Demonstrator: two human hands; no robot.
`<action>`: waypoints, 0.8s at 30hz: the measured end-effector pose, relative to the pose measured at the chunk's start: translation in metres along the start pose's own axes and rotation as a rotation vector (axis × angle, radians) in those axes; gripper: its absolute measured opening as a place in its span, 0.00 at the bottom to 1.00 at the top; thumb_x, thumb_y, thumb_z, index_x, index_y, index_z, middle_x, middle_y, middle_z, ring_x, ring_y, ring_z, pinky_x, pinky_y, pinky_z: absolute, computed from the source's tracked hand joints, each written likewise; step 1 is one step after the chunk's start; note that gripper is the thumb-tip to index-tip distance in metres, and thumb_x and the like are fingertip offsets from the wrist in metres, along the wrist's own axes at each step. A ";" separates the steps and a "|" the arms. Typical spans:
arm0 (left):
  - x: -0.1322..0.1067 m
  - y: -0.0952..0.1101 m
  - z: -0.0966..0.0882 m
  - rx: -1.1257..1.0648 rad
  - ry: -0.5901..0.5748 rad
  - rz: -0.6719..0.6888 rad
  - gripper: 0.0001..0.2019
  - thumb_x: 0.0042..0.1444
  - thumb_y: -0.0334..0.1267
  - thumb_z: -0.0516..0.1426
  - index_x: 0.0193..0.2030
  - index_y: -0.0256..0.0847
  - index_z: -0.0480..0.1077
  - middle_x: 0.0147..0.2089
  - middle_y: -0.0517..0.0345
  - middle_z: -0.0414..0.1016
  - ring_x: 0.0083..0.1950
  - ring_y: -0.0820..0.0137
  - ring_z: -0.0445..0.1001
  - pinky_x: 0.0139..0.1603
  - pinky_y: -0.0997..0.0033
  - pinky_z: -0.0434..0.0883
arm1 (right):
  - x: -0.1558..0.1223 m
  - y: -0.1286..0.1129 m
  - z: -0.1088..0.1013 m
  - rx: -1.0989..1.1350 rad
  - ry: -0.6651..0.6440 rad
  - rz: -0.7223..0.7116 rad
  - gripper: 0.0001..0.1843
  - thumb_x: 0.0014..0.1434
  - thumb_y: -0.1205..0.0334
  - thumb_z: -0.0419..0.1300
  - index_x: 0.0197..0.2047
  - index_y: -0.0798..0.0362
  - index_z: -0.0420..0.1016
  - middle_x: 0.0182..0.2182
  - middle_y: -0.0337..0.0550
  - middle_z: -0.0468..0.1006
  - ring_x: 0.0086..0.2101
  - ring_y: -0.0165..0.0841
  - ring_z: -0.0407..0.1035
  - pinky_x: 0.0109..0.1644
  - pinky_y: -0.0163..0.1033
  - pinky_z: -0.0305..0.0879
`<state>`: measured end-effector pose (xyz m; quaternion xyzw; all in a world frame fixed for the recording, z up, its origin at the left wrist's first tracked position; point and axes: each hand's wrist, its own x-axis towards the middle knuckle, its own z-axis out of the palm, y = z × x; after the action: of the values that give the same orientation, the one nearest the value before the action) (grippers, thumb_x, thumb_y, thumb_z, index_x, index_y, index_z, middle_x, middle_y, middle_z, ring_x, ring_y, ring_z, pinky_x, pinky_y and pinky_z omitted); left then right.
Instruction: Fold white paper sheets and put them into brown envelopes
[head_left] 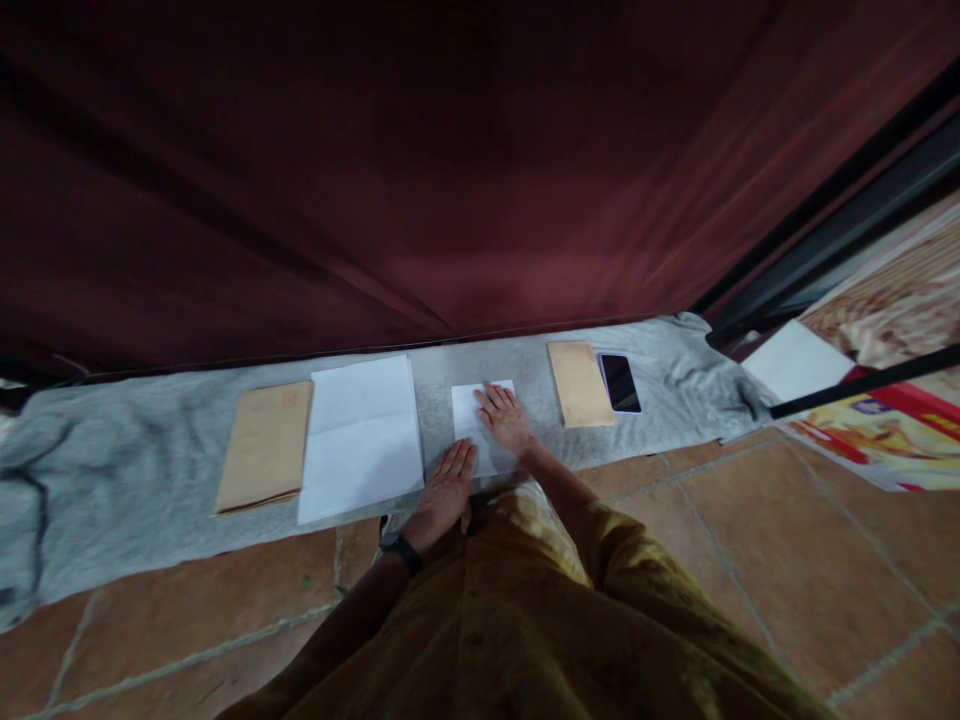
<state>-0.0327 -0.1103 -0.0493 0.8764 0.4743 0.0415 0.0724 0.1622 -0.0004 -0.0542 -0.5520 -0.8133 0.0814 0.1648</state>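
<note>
A small white sheet of paper (491, 460), perhaps folded, lies on the grey cloth in front of me. My right hand (505, 417) rests flat on its upper right part, fingers stretched out. At the sheet's lower left edge lies my left hand (448, 485), also flat with its fingers extended; a dark watch is on that wrist. Just left of it is a larger stack of white paper (364, 430) with a crease across the top sheet. Further left sits a pile of brown envelopes (266, 440). To the right of my hands is another brown envelope (581, 385).
A phone (621, 383) with a dark screen touches or nearly touches the right envelope. The grey cloth (142, 470) covers a long narrow surface. Behind it hangs a dark red curtain (480, 200). A black frame and a colourful printed package (885, 430) stand at the right, above tiled floor (810, 560).
</note>
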 end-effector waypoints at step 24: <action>0.007 -0.017 -0.015 -0.261 0.019 0.011 0.29 0.59 0.26 0.53 0.68 0.41 0.64 0.72 0.49 0.64 0.73 0.65 0.61 0.72 0.57 0.62 | -0.126 0.038 -0.044 0.128 -0.098 -0.168 0.28 0.69 0.54 0.57 0.70 0.48 0.64 0.69 0.49 0.64 0.68 0.41 0.58 0.72 0.57 0.52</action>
<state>-0.0457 -0.0940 -0.0370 0.8618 0.4605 0.1116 0.1810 0.2532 -0.1049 -0.0474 -0.4655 -0.8570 0.1461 0.1659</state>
